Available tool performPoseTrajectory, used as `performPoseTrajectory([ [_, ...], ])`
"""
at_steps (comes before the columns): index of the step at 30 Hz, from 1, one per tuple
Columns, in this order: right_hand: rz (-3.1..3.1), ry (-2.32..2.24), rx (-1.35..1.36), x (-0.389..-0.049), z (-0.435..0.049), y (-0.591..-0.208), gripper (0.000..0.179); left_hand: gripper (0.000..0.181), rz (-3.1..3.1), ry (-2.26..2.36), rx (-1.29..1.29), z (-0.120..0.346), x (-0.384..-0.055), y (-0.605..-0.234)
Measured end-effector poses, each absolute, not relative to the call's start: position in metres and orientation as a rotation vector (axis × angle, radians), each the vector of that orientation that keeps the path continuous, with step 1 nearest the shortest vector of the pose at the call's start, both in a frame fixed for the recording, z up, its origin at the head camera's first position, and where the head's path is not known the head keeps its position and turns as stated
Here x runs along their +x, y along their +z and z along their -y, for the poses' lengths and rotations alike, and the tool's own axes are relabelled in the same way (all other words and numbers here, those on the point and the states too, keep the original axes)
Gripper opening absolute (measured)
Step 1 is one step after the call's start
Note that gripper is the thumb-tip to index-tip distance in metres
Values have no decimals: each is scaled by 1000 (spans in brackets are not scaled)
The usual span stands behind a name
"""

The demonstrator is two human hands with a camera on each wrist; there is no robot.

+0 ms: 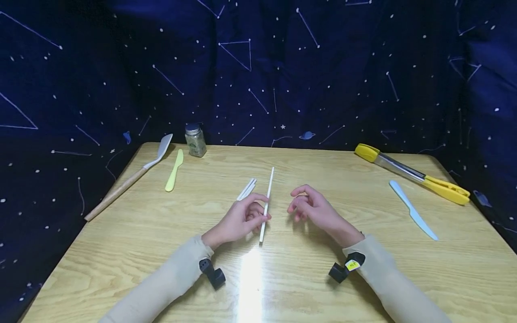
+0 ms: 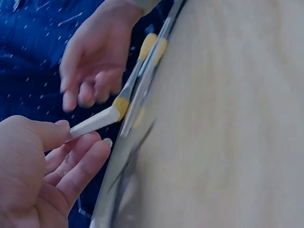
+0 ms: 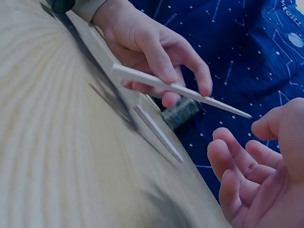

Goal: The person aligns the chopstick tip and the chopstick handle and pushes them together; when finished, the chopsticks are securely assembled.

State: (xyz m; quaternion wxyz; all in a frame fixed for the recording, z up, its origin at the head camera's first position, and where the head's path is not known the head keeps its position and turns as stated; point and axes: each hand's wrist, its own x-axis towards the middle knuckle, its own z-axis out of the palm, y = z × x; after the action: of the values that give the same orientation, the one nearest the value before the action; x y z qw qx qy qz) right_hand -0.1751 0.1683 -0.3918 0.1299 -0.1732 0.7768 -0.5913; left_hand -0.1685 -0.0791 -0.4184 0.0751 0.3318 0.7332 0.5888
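Note:
My left hand (image 1: 238, 220) pinches a white chopstick (image 1: 270, 181) between thumb and fingers, holding it over the middle of the table. In the right wrist view this chopstick (image 3: 142, 76) has a squared thick end and narrows to a thin tip. My right hand (image 1: 317, 211) hovers a little to the right of it, fingers loosely bent, with nothing in its grasp. Its thumb and fingers appear near the thin tip in the right wrist view. Several more white chopsticks (image 1: 247, 190) lie together on the table just beyond my left hand, which partly hides them.
On the wooden table (image 1: 194, 291), a spatula (image 1: 133, 181), a yellow-green knife (image 1: 174, 172) and a lidded glass jar (image 1: 195, 141) occupy the left side. Yellow-ended tongs (image 1: 404, 170) and a light blue knife (image 1: 412, 211) lie right. A dark blue star-patterned cloth (image 1: 282, 89) hangs behind.

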Motion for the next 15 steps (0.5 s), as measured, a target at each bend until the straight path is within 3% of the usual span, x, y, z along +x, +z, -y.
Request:
performPoseTrajectory([
  [8, -2249, -1682, -501, -181, -186, -385, 27, 39, -2312, 1914, 840, 104, -188, -414],
  [15, -2290, -1705, -462, -183, -199, -379, 24, 42, -2682, 1713, 823, 127, -206, -411],
])
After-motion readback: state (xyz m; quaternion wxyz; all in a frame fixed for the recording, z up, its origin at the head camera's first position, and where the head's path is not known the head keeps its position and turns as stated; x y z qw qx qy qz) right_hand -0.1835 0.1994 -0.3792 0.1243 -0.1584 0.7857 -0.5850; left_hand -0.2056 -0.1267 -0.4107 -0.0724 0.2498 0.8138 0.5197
